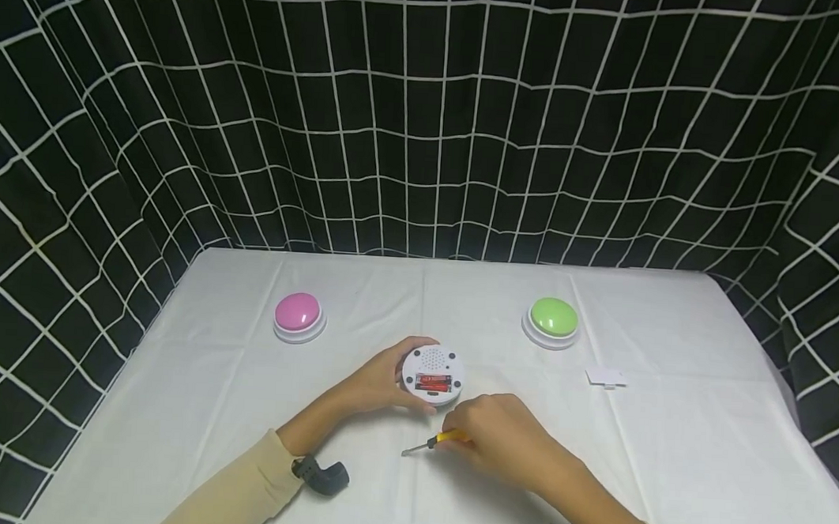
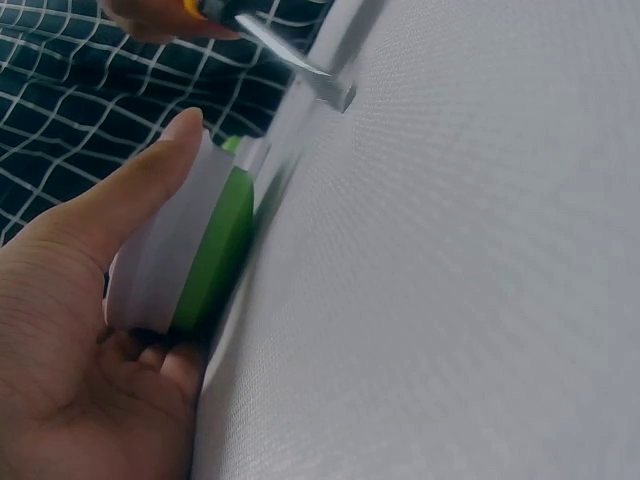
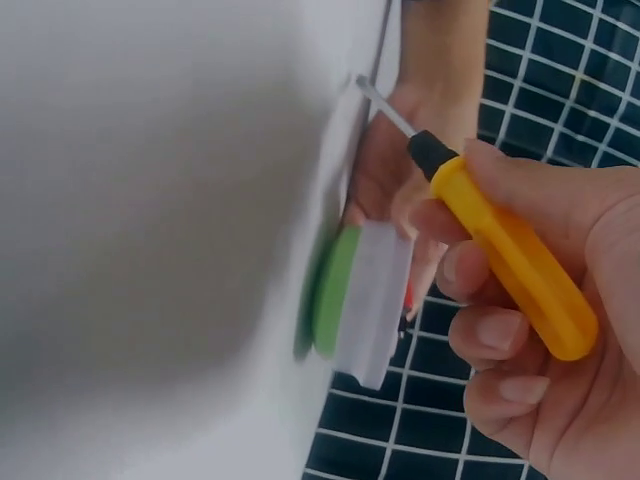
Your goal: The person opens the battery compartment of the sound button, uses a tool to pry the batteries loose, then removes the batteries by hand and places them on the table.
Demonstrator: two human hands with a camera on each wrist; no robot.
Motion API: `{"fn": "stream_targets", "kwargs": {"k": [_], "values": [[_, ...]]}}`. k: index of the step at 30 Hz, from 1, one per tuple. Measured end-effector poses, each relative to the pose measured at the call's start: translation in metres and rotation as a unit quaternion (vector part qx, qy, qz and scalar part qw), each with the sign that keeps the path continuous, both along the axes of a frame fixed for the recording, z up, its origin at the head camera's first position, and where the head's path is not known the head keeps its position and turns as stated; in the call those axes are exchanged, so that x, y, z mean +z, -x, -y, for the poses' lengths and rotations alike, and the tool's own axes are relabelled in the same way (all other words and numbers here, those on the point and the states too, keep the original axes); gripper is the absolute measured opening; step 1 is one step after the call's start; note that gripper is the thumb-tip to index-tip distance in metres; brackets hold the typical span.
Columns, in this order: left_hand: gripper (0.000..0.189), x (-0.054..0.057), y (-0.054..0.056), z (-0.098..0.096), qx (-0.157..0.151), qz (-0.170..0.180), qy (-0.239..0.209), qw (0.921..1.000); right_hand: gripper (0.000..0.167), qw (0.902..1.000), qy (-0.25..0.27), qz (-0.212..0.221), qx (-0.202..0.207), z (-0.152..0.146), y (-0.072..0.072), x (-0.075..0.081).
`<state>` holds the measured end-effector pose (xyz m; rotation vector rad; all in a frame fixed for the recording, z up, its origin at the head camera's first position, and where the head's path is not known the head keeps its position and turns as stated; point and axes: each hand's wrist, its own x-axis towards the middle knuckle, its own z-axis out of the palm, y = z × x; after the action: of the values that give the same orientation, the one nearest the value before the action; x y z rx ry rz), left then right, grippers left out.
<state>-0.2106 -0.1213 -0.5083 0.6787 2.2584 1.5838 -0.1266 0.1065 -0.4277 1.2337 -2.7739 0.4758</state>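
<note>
My left hand (image 1: pixel 383 379) grips a round push-button light or buzzer (image 1: pixel 450 358) by its sides, fingers on one edge and thumb on the other. Its white base faces up, showing speaker holes, dark screw spots and an uncovered compartment with red batteries (image 1: pixel 433 383). The green dome (image 2: pixel 222 250) points down at the cloth. Just to the right, my right hand (image 1: pixel 499 436) holds a screwdriver (image 3: pixel 515 262) by its yellow handle, thumb and fingers curled round it. The metal shaft (image 1: pixel 417 449) points left, its flat tip low over the cloth and apart from the button.
A pink button (image 1: pixel 298 313) stands dome up at the back left, a green button (image 1: pixel 553 320) at the back right. On the right lies a small white cover (image 1: pixel 606 377). White cloth (image 1: pixel 351 480) spreads over the table; a black gridded curtain (image 1: pixel 427 120) closes off the back and sides.
</note>
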Motion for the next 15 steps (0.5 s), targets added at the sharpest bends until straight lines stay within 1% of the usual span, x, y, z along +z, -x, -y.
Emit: {"fn": "stream_targets", "kwargs": {"k": [4, 8, 15], "values": [[0.101, 0.0010, -0.0003, -0.0012, 0.000, -0.002, 0.001, 1.0000, 0.014, 1.0000, -0.005, 0.001, 0.006, 0.0007, -0.0013, -0.0015], [0.102, 0.0005, 0.0003, -0.0020, 0.004, -0.006, 0.013, 0.9999, 0.016, 0.9998, -0.013, -0.001, 0.012, 0.0006, -0.0015, -0.0015], [0.103, -0.0018, 0.0007, -0.0011, 0.007, -0.008, 0.017, 0.9998, 0.016, 0.9993, -0.032, 0.006, 0.020, 0.0029, -0.0025, -0.0045]]}}
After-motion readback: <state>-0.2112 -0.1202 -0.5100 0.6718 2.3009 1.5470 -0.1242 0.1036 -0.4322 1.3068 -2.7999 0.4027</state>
